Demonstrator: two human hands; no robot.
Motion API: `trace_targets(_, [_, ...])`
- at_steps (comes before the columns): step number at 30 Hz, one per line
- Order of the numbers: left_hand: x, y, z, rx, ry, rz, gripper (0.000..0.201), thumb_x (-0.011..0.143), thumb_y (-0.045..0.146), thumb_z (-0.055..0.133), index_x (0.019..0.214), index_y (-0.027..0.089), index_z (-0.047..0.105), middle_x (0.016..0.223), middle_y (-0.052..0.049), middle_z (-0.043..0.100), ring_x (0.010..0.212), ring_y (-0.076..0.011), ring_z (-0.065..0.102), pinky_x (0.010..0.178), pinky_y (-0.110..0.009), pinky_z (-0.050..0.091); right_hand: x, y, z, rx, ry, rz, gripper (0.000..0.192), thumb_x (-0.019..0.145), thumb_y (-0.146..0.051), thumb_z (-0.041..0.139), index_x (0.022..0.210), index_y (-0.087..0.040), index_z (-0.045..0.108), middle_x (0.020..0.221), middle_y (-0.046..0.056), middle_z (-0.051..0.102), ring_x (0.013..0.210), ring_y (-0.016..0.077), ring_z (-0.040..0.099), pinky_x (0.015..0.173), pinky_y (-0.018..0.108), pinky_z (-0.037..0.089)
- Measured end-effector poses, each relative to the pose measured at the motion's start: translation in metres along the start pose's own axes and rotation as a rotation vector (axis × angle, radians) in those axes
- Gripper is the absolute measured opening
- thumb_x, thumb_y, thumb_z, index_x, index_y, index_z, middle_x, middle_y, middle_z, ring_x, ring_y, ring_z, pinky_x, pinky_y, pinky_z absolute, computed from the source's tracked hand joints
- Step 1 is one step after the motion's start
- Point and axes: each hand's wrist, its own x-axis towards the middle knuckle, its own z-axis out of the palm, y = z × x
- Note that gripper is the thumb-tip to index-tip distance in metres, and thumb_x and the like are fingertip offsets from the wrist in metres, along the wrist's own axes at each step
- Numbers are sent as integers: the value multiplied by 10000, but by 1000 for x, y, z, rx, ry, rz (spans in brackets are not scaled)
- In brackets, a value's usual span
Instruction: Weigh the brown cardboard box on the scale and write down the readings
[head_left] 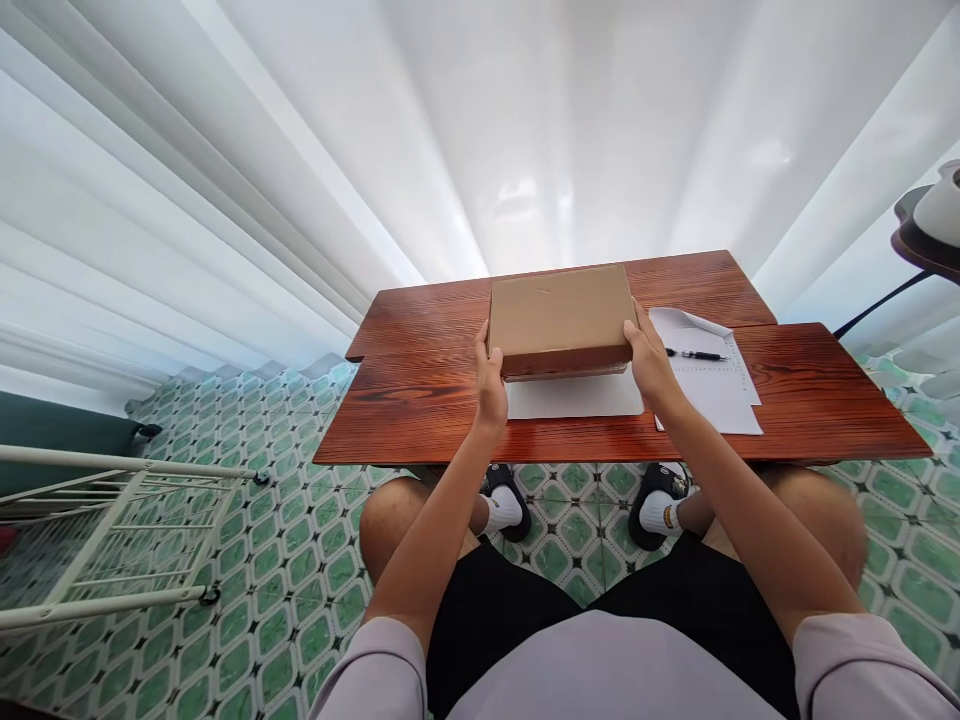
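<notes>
A flat brown cardboard box (pixel 559 318) is held just above the wooden table (pixel 420 400), tilted with its near edge raised. My left hand (pixel 491 385) grips its left side and my right hand (pixel 649 360) grips its right side. Under the box lies a white sheet of paper (pixel 574 397). I sit at the table with both arms stretched forward.
More white papers (pixel 716 385) lie to the right of the box, with a black pen (pixel 696 354) on them. A white wire rack (pixel 112 530) stands on the green tiled floor at left. White curtains hang behind the table. A dark stand (pixel 919 245) is at far right.
</notes>
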Motion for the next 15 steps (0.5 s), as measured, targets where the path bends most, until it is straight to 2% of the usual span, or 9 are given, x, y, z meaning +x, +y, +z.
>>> trace_targets(6, [-4, -10, 7, 8, -25, -16, 541, 1000, 451, 478, 1509, 274, 428, 1611, -66, 416, 1515, -216, 368, 1281, -389, 290, -2, 11, -9, 11, 28, -16, 597, 1001, -446, 432, 1583, -315, 446, 1651, -48, 386, 1581, 211, 264, 1344, 458, 177])
trace_targets(15, [-8, -9, 8, 14, -14, -68, 548, 1007, 460, 474, 1518, 271, 416, 1616, -72, 422, 1498, -226, 400, 1239, -379, 359, -4, 18, -12, 8, 12, 0, 572, 1010, -433, 440, 1571, -325, 464, 1650, -56, 385, 1578, 213, 271, 1344, 466, 173])
